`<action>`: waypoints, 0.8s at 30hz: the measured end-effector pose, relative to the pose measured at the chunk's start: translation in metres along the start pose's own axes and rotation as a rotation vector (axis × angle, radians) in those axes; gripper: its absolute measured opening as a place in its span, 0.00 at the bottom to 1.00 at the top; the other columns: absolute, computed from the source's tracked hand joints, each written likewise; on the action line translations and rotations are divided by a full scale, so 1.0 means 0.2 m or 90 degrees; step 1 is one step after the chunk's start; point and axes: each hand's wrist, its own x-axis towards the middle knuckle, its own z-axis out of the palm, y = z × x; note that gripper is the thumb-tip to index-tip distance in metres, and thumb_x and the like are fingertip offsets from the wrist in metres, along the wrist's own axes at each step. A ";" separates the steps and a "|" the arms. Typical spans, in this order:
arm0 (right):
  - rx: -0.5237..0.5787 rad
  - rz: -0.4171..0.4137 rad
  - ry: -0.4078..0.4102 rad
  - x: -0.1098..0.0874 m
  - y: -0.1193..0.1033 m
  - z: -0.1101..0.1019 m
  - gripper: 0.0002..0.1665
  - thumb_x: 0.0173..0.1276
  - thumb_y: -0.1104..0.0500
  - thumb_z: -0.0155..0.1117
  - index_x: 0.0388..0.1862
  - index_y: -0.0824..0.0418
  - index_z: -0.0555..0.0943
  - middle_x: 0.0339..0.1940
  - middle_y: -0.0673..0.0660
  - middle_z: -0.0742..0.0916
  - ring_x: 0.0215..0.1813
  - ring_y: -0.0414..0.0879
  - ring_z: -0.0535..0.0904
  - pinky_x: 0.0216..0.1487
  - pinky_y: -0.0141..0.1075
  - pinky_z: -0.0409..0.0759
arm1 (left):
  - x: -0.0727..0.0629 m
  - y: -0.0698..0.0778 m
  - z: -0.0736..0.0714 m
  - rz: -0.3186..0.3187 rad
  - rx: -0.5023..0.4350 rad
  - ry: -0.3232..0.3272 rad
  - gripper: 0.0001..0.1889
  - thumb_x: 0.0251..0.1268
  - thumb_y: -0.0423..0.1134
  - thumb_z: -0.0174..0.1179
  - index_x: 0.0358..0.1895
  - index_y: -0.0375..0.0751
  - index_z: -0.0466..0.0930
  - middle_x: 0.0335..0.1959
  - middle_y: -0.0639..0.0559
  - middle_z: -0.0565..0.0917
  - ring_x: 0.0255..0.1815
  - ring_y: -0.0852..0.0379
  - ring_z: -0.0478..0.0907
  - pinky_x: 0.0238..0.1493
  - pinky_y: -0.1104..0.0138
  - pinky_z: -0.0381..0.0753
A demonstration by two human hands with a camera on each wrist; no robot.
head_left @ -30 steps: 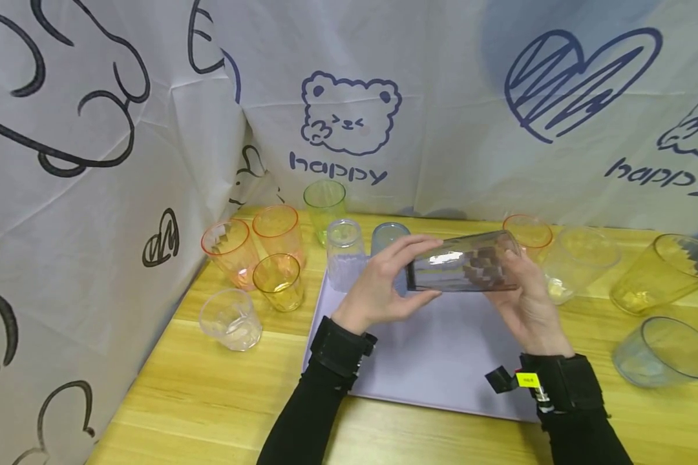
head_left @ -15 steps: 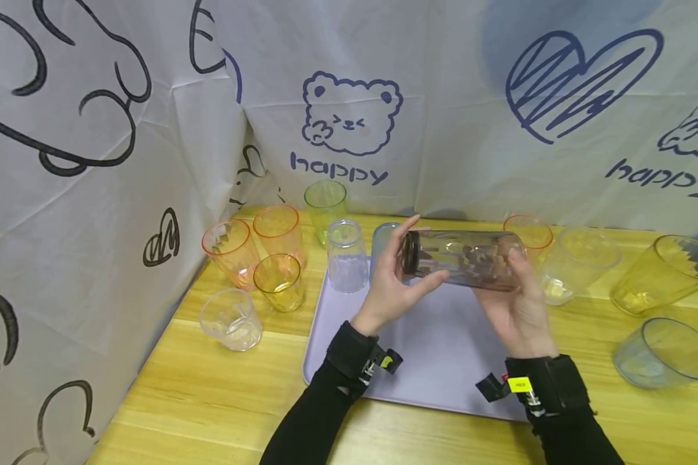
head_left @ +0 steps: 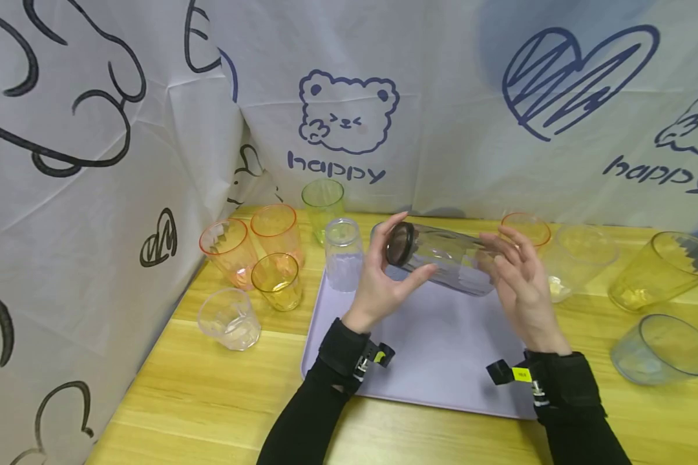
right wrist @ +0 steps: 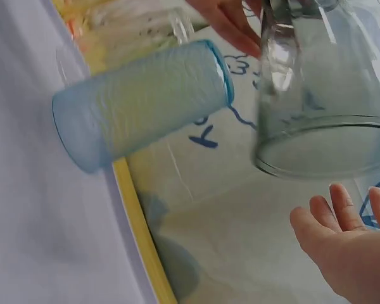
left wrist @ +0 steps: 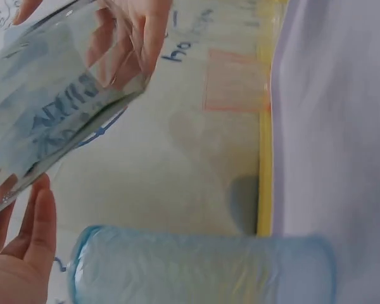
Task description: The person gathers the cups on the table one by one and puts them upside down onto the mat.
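"Where's the grey glass (head_left: 450, 258)?"
"Above the tray (head_left: 442, 381), towards its far edge, lying crosswise. The left hand (head_left: 378, 287) has fingers and thumb round its raised base."
"Right hand (head_left: 526, 290)?"
"Fingers loosely spread by the rim; contact I can't tell."

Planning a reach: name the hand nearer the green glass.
Left. The left hand is in front and right of the green glass; the right hand lies farther right.

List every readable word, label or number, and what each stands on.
"happy": white cloth, below the bear drawing.
"happy": same cloth, far right.
Yellow label, right wristband: too small to read.
Yellow patch, left wristband: too small to read.
Wrist views' cloth lettering: partial or blurred.
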 end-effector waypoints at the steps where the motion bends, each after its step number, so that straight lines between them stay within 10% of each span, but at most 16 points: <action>1: -0.006 -0.006 0.001 0.00 0.00 0.00 0.27 0.76 0.67 0.51 0.72 0.60 0.64 0.64 0.55 0.79 0.65 0.44 0.75 0.67 0.33 0.76 | 0.00 0.00 -0.01 0.004 0.035 0.002 0.44 0.53 0.30 0.73 0.74 0.38 0.60 0.64 0.35 0.75 0.61 0.38 0.77 0.67 0.61 0.79; 14: -0.176 0.014 0.021 0.00 0.00 -0.05 0.23 0.78 0.65 0.50 0.69 0.55 0.67 0.63 0.55 0.79 0.67 0.44 0.74 0.69 0.25 0.74 | 0.06 0.08 -0.02 0.010 0.374 -0.112 0.41 0.57 0.52 0.72 0.73 0.49 0.66 0.69 0.49 0.77 0.67 0.53 0.77 0.65 0.61 0.80; 24: -0.300 0.057 -0.005 -0.01 0.06 -0.13 0.18 0.82 0.56 0.47 0.67 0.51 0.68 0.57 0.45 0.80 0.63 0.36 0.76 0.64 0.19 0.74 | 0.24 0.10 0.00 -0.024 0.540 -0.257 0.41 0.57 0.61 0.70 0.73 0.54 0.67 0.59 0.52 0.82 0.40 0.56 0.84 0.38 0.65 0.84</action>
